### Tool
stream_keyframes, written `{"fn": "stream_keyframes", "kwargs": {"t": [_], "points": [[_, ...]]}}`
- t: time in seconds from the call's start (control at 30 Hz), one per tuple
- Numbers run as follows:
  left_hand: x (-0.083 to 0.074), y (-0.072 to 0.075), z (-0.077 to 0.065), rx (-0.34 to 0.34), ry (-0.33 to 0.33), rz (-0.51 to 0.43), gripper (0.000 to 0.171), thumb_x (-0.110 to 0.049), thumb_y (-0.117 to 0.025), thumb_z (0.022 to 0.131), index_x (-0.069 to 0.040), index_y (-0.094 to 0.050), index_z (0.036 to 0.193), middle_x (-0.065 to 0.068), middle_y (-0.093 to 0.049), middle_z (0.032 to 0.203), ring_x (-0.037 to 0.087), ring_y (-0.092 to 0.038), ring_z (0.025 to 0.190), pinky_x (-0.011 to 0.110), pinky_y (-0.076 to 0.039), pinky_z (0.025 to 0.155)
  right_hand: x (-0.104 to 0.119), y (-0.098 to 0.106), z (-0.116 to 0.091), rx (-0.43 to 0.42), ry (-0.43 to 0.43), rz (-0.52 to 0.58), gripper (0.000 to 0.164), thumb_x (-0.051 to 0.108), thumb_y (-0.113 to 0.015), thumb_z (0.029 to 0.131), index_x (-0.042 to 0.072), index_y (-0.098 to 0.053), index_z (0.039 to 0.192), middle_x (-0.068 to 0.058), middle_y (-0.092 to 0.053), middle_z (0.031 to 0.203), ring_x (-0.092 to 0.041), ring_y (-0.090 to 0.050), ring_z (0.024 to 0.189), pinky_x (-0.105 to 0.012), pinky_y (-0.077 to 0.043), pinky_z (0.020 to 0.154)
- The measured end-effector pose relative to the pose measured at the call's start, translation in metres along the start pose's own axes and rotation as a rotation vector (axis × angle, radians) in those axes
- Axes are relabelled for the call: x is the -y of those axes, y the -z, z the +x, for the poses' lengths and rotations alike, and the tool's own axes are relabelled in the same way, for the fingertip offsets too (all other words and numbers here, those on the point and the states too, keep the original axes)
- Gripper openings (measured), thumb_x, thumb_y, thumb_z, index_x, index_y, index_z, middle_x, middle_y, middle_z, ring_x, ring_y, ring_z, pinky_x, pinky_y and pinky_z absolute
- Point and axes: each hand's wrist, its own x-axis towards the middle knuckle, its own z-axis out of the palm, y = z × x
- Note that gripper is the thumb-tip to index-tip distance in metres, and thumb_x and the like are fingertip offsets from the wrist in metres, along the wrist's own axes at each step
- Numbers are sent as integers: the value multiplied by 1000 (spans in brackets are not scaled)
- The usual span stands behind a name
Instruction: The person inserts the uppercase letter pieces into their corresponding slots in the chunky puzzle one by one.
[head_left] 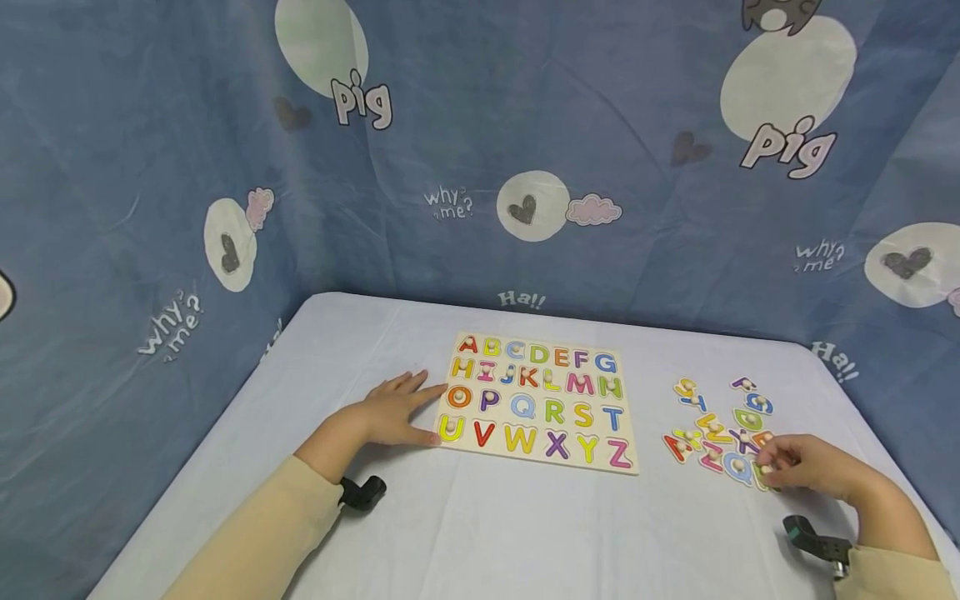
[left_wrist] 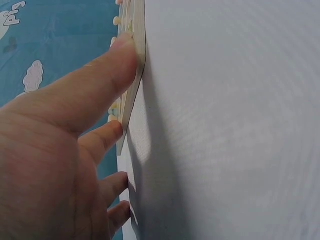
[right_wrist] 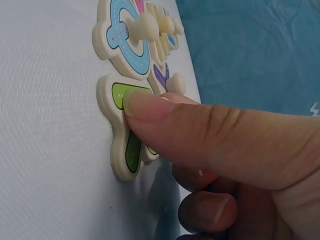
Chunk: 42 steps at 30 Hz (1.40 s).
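My left hand lies with fingers spread at the left edge of a wooden alphabet puzzle board. In the left wrist view its thumb rests on the edge of the board. Over at the right, my right hand pinches a green letter piece at the near side of a loose group of letter pieces. Its thumb covers the middle of that piece, so I cannot tell which letter it is. Beside it lies a blue Q piece with a round knob.
Several more loose letters, among them a red A, a yellow W and a purple X, lie close together on the white tablecloth. A blue printed curtain stands behind the table.
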Motion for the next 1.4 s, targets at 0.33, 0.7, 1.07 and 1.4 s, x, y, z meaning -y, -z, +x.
{"fn": "stream_keyframes", "kwargs": {"t": [0.33, 0.7, 1.07, 1.4], "points": [[0, 0, 1, 3, 13, 7, 93, -62, -73, 80, -27, -35, 157, 14, -18, 166, 40, -10, 152, 68, -14, 116, 15, 7, -1, -6, -96, -38, 16, 9, -71, 90, -4, -64, 97, 3, -46, 74, -4, -43, 68, -24, -36, 58], [0, 1, 1, 7, 2, -3, 93, -63, -73, 80, -26, -35, 157, 15, -17, 166, 40, -9, 152, 65, -12, 117, 81, 5, 17, -121, -5, -19, 22, 12, -76, 88, -2, -64, 100, 2, -44, 76, -6, -45, 71, -25, -42, 59], [2, -1, 3, 3, -9, 3, 93, -62, -73, 80, -25, -36, 157, 15, -17, 166, 41, -10, 152, 65, -12, 118, 140, -25, 73, -112, 41, 11, 22, 19, -77, 89, 3, -65, 98, -2, -47, 78, -15, -47, 76, -26, -40, 60], [1, 0, 2, 15, -5, 0, 94, -63, -72, 80, -26, -35, 157, 15, -17, 166, 41, -9, 152, 63, -11, 119, 168, -59, 124, -69, 86, 52, 19, 17, -78, 88, 5, -66, 95, -2, -45, 74, -18, -46, 75, -27, -37, 60]]}}
